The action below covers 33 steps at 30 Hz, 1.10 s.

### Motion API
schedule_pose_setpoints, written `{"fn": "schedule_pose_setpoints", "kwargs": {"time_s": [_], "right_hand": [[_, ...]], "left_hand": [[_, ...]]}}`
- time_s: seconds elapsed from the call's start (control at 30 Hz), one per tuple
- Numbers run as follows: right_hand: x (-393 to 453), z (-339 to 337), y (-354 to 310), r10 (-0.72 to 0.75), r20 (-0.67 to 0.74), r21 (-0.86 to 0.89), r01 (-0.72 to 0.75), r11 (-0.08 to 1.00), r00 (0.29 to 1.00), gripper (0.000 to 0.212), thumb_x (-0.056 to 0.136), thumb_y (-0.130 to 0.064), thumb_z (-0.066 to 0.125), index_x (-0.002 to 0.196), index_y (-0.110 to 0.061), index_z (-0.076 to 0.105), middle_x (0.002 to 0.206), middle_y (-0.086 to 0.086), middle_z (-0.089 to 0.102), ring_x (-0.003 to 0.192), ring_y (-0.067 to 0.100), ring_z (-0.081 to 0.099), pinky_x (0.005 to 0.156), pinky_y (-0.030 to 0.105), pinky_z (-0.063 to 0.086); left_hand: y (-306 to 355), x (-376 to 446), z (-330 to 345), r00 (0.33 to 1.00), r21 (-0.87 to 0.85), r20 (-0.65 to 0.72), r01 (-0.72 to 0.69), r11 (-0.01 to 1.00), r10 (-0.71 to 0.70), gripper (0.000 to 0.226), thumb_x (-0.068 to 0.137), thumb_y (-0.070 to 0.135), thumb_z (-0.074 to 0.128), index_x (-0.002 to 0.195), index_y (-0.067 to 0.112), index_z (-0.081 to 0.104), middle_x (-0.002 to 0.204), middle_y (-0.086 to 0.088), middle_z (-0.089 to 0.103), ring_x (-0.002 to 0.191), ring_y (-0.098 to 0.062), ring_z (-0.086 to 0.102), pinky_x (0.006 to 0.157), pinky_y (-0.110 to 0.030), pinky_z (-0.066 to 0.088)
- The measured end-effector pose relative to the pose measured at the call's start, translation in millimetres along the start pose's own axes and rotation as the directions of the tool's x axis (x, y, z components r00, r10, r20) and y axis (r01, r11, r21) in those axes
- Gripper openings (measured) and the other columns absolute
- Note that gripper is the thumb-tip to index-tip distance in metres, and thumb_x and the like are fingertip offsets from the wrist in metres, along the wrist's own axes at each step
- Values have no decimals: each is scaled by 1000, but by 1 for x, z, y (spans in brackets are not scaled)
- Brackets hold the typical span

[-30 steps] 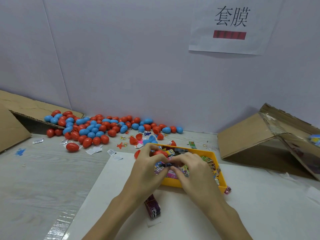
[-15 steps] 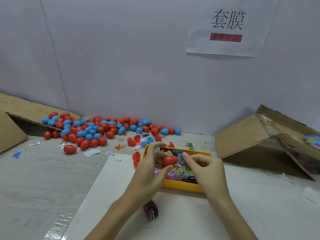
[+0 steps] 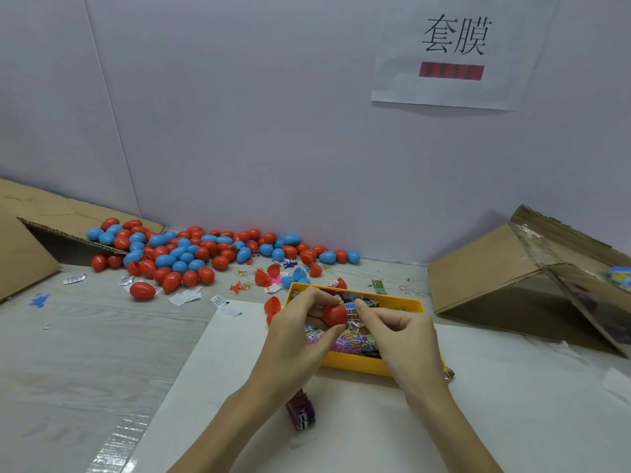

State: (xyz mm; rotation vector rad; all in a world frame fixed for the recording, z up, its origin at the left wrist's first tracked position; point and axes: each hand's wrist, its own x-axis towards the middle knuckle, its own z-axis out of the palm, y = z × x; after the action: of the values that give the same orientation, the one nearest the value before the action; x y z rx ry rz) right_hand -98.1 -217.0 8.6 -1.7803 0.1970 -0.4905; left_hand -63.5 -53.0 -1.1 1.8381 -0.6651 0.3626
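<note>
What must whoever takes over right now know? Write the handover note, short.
Left hand: grips a red egg over the yellow tray.
Right hand: pinches a printed sleeve at the egg's right end.
Done: the sleeve seems started onto the egg; how far is hard to tell.
Left: seat the sleeve, set the egg aside, then probably work through the pile of red and blue eggs by the wall. More sleeves lie in the tray.

Glossy red egg (image 3: 334,314) lies sideways, printed sleeve (image 3: 352,313) at its right end.
</note>
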Motion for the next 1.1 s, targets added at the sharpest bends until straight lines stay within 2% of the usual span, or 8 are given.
{"fn": "schedule_pose_setpoints", "kwargs": {"time_s": [0.13,0.27,0.33,0.47,0.77,0.97,1.1], "right_hand": [[1,0,2,-30,48,64,27,998,998,8,88,-28,78,95,-29,81,86,-14,79,87,5,75,72,23,59],[-1,4,3,-25,97,183,7,983,995,14,87,-23,79,97,-32,78,92,-10,80,89,7,76,71,18,59],[-2,6,2,-38,92,218,17,976,995,15,87,-20,79,96,-32,79,94,-9,80,91,8,76,74,18,59],[-2,8,3,-51,72,226,33,974,996,18,89,-19,78,105,-27,80,98,-8,80,95,11,76,82,26,61],[-3,8,2,-58,45,224,46,974,997,21,89,-17,78,108,-25,78,99,-9,80,97,10,75,83,24,61],[-3,9,1,-45,43,225,34,974,998,23,88,-18,78,111,-24,78,99,-9,80,98,9,75,85,27,61],[-3,8,0,-36,42,249,25,968,998,23,88,-18,78,109,-27,78,99,-9,79,98,8,75,83,23,61]], "left_hand": [[2,2,-1,999,-104,-20,35,994,-38,30,89,18,78,117,23,69,109,12,71,105,-10,70,88,-23,58],[3,3,-2,994,-200,-34,98,975,-107,33,91,17,75,122,24,66,107,14,73,106,-8,70,91,-23,57],[3,3,-3,988,-246,-43,134,960,-149,36,89,15,77,122,23,63,106,15,73,105,-6,70,90,-22,57],[3,4,-3,986,-221,-39,150,964,-163,29,89,17,76,117,18,67,109,9,74,105,-8,70,94,-28,58],[4,4,-6,985,-227,4,170,959,-174,26,93,16,73,115,25,66,108,17,73,106,-5,69,93,-23,56],[5,5,-6,983,-210,2,181,961,-185,26,93,16,72,116,25,64,111,13,71,106,-3,68,93,-22,56],[6,5,-6,981,-205,7,190,960,-193,25,94,18,71,116,27,63,111,14,71,105,-1,67,91,-20,56]]}}
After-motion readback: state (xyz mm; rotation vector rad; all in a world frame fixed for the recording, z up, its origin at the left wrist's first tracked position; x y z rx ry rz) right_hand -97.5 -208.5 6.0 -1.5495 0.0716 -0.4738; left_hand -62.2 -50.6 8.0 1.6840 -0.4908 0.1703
